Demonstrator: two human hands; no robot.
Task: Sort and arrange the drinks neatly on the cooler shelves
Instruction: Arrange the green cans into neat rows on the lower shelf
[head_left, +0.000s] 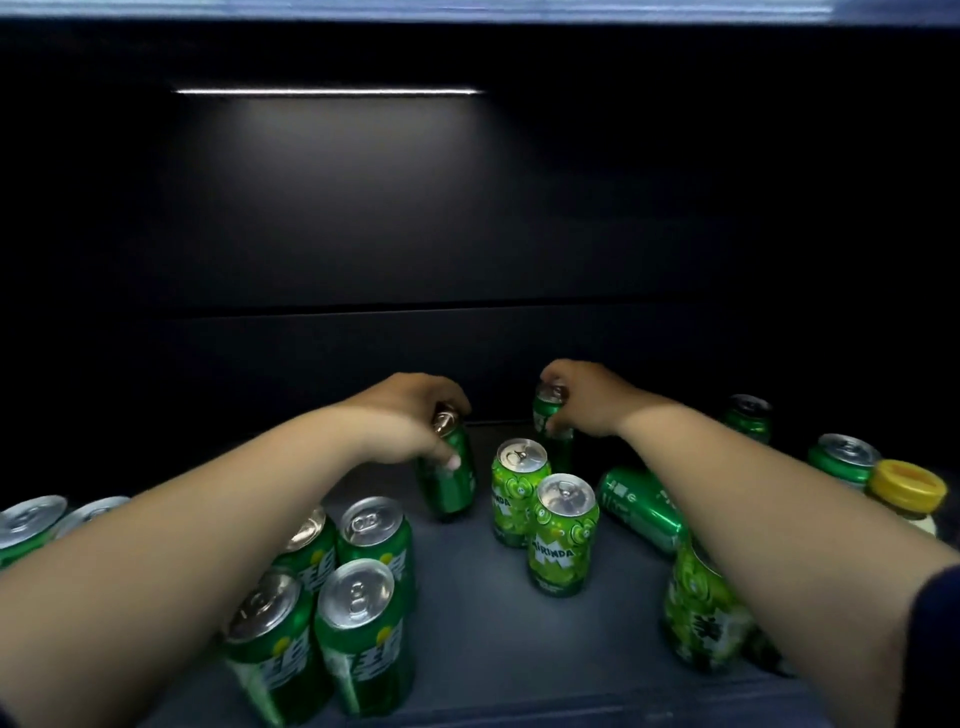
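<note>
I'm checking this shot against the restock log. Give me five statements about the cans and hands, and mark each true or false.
1. The left hand grips a dark green can. True.
2. The right hand holds nothing. False: it grips a second dark green can.
3. Two light green Mirinda cans stand upright between the forearms. True.
4. Every can stands upright. False: a toppled can lies on its side just right of the Mirinda cans.
5. The lid at the far right is red. False: it is a yellow lid.
</note>
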